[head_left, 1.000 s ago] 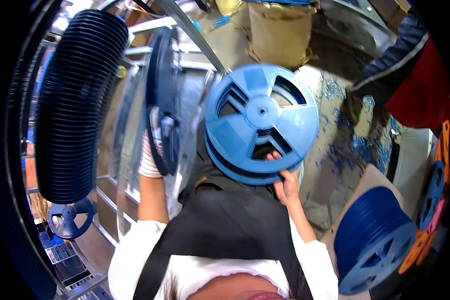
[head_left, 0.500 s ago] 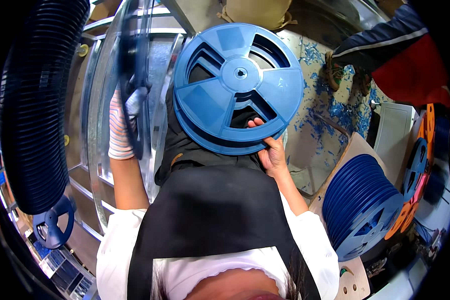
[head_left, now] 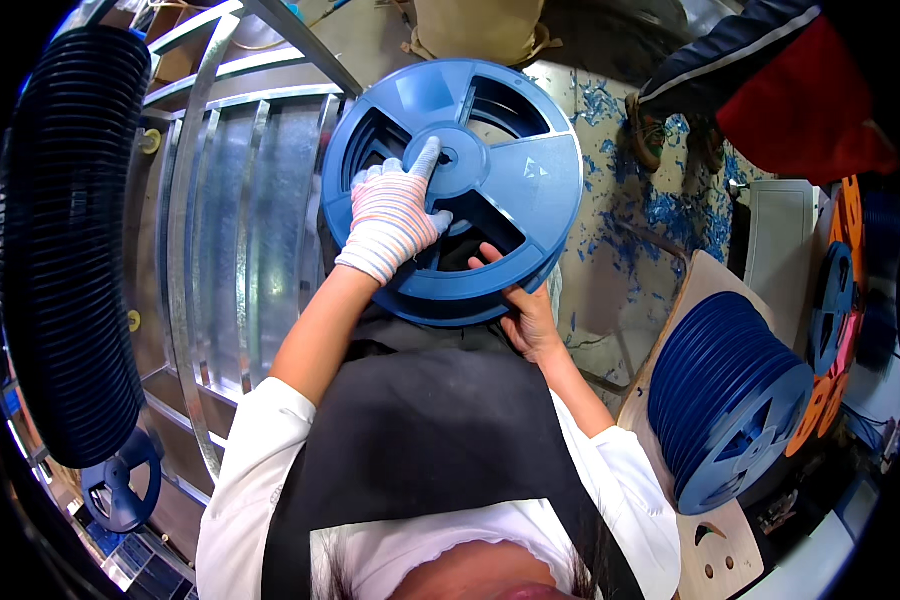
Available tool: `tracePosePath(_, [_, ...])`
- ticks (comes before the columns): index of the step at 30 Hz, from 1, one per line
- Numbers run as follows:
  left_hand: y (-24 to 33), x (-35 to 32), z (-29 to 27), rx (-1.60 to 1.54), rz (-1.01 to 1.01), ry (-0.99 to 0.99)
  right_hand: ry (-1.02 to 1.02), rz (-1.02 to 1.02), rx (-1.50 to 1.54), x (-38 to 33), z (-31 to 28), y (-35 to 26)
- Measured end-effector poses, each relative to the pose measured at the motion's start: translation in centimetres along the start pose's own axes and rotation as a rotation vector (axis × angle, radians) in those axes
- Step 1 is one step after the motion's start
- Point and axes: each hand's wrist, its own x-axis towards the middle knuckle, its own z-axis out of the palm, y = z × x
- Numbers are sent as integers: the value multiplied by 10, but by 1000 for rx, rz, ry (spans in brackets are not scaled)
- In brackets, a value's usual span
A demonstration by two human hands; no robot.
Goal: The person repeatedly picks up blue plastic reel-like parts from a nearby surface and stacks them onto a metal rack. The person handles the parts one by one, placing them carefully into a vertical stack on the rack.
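At twelve o'clock from the person's chest, a stack of blue reels (head_left: 490, 190) is held up. The gloved left hand (head_left: 395, 215) lies flat on top, finger at the hub; the bare right hand (head_left: 525, 310) grips, apparently, the lower rim at five o'clock.

The reel (head_left: 452, 190) is smooth blue plastic with a slight sheen; the left hand (head_left: 395, 215) wears a striped knit cloth glove; the rack (head_left: 230, 220) looks like dull galvanised metal; the board (head_left: 715, 545) is probably plywood.
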Motion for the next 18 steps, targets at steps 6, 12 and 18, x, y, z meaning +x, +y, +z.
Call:
tracePosePath(6, [-21, 2, -5, -338, 25, 109, -16, -20, 50, 1, -18, 4])
tracePosePath(12, [-81, -27, -51, -1592, 7, 31, -65, 38, 72, 5, -20, -7])
tracePosePath(18, [-71, -55, -29, -2315, 156, -107, -74, 27, 55, 9, -15, -6])
